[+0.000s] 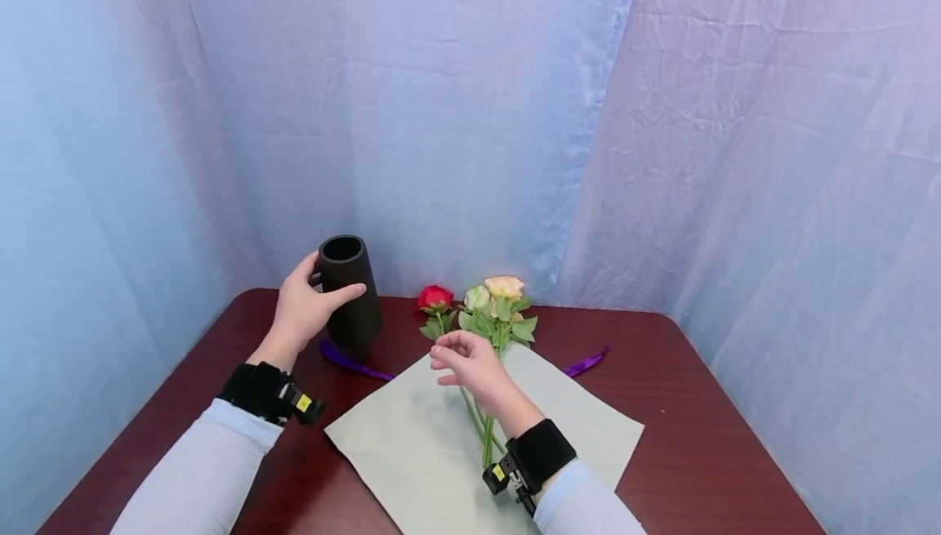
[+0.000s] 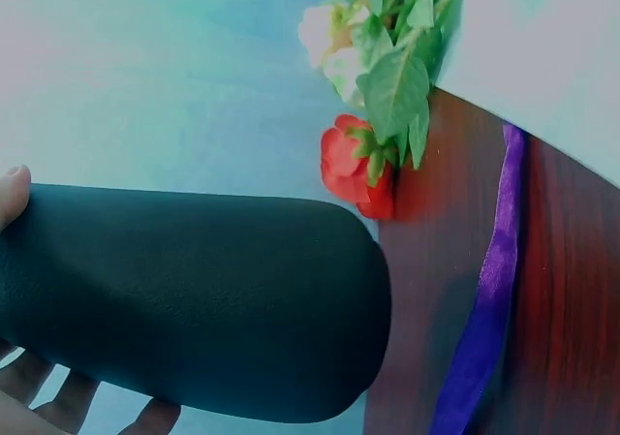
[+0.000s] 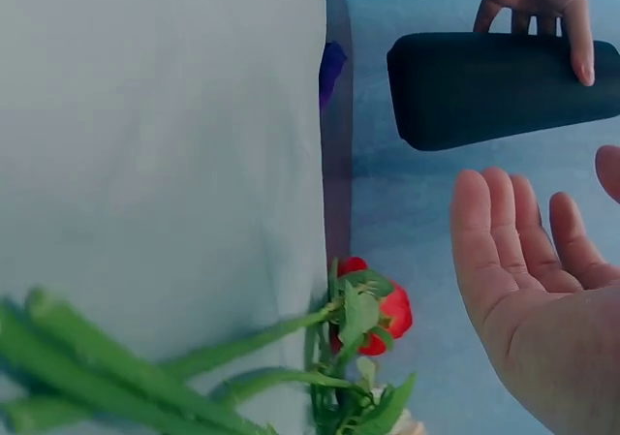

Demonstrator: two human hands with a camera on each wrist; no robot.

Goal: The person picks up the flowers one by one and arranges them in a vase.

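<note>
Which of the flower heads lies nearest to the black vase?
The red rose, leftmost of the bunch. The cream bloom and the peach one lie farther right from the black vase.

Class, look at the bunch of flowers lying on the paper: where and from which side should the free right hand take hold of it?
Grip the bare green stems low down, coming from above. The flowers lie flat on the paper, blooms pointing away, and the stems run together there. The right hand hovers open over them; the left hand holds the vase.
</note>
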